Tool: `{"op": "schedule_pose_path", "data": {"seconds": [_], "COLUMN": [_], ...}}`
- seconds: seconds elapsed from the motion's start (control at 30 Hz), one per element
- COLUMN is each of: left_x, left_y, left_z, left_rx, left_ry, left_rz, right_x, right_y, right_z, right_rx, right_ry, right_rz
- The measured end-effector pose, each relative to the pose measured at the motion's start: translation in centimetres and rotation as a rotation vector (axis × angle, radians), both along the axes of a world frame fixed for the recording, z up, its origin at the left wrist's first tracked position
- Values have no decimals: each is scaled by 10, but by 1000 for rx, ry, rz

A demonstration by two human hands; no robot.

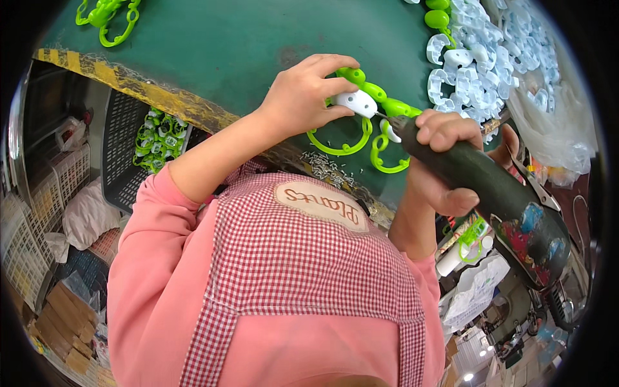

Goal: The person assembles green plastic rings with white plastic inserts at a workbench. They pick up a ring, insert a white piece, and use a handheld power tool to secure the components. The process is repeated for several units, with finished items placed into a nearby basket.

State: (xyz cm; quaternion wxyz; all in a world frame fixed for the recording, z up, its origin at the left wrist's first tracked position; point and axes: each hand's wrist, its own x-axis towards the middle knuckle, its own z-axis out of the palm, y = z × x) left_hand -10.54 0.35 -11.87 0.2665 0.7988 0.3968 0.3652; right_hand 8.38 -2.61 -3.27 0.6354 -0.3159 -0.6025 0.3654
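Note:
My left hand (303, 95) pinches a white plastic piece (356, 103) with small holes, which sits on a bright green plastic part (343, 145) with curved arms. In my right hand (445, 151) is a black power screwdriver (474, 177), its fingers wrapped round the body. The thin bit points left and its tip meets the right end of the white piece, or comes very near it. More green links (396, 108) run to the right, behind the tool's nose. Small loose screws (325, 168) lie at the table's near edge, below the green part.
A heap of pale blue-white plastic pieces (467, 80) covers the table's right side, beside clear plastic bags (554, 122). Another green part (106, 16) lies far left on the green tabletop (213, 51). Below the worn yellow-black edge (129, 80) stands a dark crate (122, 155) with green-and-white assemblies (159, 140).

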Motion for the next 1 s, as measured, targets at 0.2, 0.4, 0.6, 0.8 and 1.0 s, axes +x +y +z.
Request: {"op": "schedule_pose_path", "data": {"seconds": [0.2,0.4,0.6,0.8,1.0], "left_x": [1,2,1,0,-23], "left_y": [1,4,7,-3,-14], "left_z": [-5,-7,-11,-6,7], "left_rx": [-40,-75,-59,21,88], "left_ry": [-55,-106,-108,-118,-28], "left_rz": [-11,-19,-29,1,75], "right_x": [-8,-2,-10,-11,-30], "right_y": [6,15,18,-11,-35], "right_z": [-4,-28,-26,-14,-40], "right_rx": [-71,-84,-130,-175,-422], "right_ry": [-68,68,-21,116,228], "right_rz": [29,278,190,193,144]}}
